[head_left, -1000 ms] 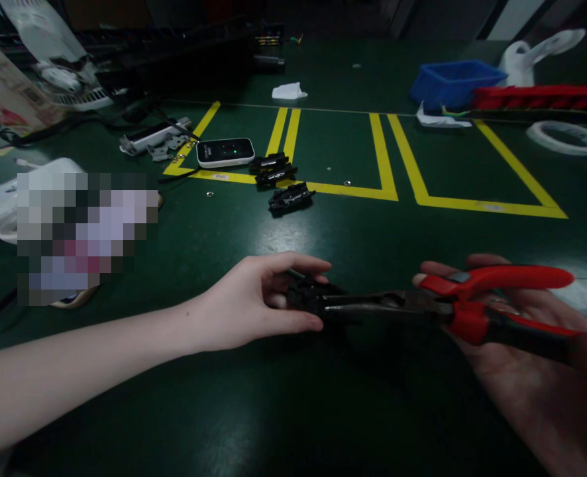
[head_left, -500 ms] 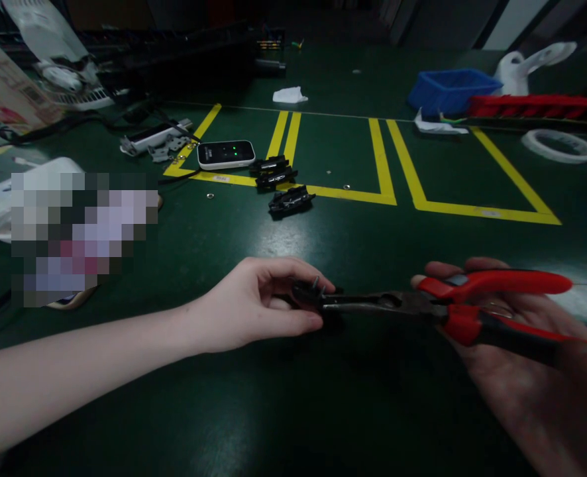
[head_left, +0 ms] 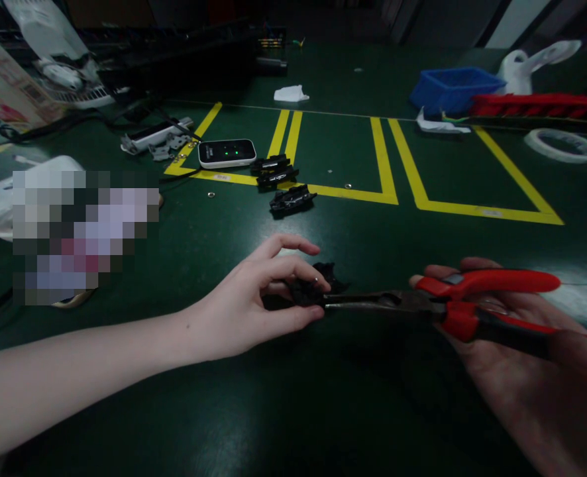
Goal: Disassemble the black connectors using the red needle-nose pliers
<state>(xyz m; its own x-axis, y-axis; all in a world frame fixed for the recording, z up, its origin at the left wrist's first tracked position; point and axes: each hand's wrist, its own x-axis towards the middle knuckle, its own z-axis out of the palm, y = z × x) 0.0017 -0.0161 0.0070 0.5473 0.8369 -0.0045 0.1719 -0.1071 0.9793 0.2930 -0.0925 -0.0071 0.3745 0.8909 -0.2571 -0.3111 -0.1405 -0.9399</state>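
Observation:
Between thumb and fingers, my left hand [head_left: 254,298] grips a small black plastic part [head_left: 329,273] with an uneven outline. Part of it is covered by the fingers. My right hand [head_left: 527,384] holds long-nose pliers [head_left: 413,303] with red and black handles, which rest across the palm. Their metal jaws point left, with the tips at the black part beside my left fingertips. Whether the tips clamp the part I cannot tell. Farther back, several similar black parts [head_left: 292,200] lie on the green tabletop.
A white device with green lights [head_left: 227,153] sits near yellow tape lines [head_left: 348,195]. On the left lie a blurred-out phone-like object [head_left: 95,238] and grey metal pieces [head_left: 167,147]. A blue bin [head_left: 455,91] and a tape roll [head_left: 563,145] are at the back right.
My left index finger has lifted, and the black part has turned in my left hand so more of it shows behind the fingers. The pliers have stayed almost in place.

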